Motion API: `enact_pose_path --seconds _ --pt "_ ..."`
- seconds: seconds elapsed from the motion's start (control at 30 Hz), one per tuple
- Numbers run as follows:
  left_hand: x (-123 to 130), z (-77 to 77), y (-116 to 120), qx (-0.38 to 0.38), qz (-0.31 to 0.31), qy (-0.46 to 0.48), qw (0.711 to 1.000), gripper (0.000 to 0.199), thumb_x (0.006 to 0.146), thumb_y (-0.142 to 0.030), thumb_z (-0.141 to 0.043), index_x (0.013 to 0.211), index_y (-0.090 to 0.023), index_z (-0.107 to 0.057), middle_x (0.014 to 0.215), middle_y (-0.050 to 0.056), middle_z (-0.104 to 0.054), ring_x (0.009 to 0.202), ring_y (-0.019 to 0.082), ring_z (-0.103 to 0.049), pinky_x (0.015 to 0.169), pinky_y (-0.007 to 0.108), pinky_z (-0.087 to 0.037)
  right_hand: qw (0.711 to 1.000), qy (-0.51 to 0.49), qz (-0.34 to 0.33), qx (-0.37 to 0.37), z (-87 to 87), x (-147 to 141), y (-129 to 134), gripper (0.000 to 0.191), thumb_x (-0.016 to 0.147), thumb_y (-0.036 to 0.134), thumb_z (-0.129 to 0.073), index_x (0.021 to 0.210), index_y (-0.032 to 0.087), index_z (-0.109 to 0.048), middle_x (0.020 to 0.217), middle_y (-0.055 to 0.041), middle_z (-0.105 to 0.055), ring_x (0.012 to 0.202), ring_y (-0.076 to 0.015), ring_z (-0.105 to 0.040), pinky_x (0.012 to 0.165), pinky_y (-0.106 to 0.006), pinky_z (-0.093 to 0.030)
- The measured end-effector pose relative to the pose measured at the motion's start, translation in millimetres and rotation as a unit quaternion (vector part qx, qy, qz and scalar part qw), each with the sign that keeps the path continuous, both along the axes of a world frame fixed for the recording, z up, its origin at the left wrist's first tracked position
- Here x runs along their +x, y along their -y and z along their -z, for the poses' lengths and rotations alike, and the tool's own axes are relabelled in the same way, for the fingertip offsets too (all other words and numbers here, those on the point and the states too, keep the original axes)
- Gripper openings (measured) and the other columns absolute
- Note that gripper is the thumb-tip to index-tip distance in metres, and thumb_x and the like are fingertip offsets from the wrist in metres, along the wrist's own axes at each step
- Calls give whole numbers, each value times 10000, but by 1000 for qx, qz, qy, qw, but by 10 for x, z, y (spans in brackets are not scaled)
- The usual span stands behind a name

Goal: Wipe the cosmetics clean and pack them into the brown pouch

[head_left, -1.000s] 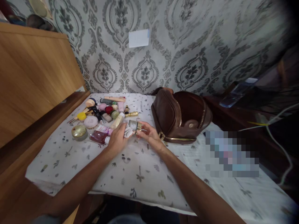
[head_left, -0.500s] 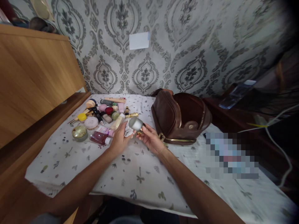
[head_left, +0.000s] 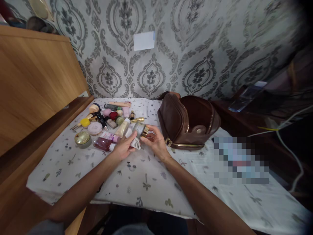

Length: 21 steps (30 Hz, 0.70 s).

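Note:
A small frosted glass cosmetic bottle (head_left: 139, 128) with a shiny gold cap (head_left: 145, 131) is held above the table, tilted, cap toward the right. My right hand (head_left: 156, 144) grips it at the cap end with thumb and fingers. My left hand (head_left: 124, 148) is closed on a crumpled white cloth (head_left: 136, 144), its thumb against the glass. Left of my hands lie cosmetics: a cream tube (head_left: 122, 128), a bottle of dark pink liquid (head_left: 102, 143) and a gold-lidded jar (head_left: 82, 139). Behind the held bottle is a gold tube (head_left: 137, 120).
An unzipped brown leather bag (head_left: 174, 122) stands right of my hands. A patterned white cloth (head_left: 146, 189) covers the table. A pixelated item (head_left: 241, 161) lies at the right, near a white cable (head_left: 290, 156). A wooden cabinet (head_left: 41, 88) borders the left side.
The glass bottle has turned so its side and gold cap now show instead of its base. My left thumb has come onto the glass, and the cloth hangs lower.

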<state>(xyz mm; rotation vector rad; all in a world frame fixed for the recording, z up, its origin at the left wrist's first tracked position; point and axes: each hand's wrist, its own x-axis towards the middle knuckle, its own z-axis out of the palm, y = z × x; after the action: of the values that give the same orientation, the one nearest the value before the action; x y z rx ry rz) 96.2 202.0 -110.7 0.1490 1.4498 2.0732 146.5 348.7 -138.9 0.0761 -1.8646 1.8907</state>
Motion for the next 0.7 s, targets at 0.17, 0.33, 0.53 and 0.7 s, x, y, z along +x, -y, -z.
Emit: enact_pose_path --seconds 0.17,0.33,0.53,0.7 --pt "-22 21 2 -10 45 15 999 603 512 -650 -847 685 -141 -574 546 5 -588 440 80 -528 331 147 -157 986 -10 82 145 5 19 -50 526 728 371 -788 1209 274 -599 1099 -49 -592 729 -147 -595 637 -299 -527" --pt "-20 14 19 -46 23 0 999 615 488 -636 -862 713 -151 -558 579 7 -597 474 107 -569 346 150 -216 958 -1 134 253 -50 62 -126 490 736 295 -766 1209 259 -643 971 -38 -569 693 -151 -549 629 -295 -522" --pt "-42 -16 75 -84 16 -69 994 603 489 -656 -842 650 -160 -540 516 -40 -519 405 52 -429 348 169 -209 949 10 109 295 -120 95 -149 493 730 254 -757 1212 269 -657 953 -30 -540 647 -136 -513 649 -311 -512" --pt "-93 -28 113 -95 -50 -122 987 498 565 -576 -829 714 -168 -585 567 -46 -542 450 59 -449 401 172 -313 950 8 54 307 -169 117 -138 500 709 264 -780 1195 284 -666 922 -19 -539 674 -145 -508 677 -313 -498"
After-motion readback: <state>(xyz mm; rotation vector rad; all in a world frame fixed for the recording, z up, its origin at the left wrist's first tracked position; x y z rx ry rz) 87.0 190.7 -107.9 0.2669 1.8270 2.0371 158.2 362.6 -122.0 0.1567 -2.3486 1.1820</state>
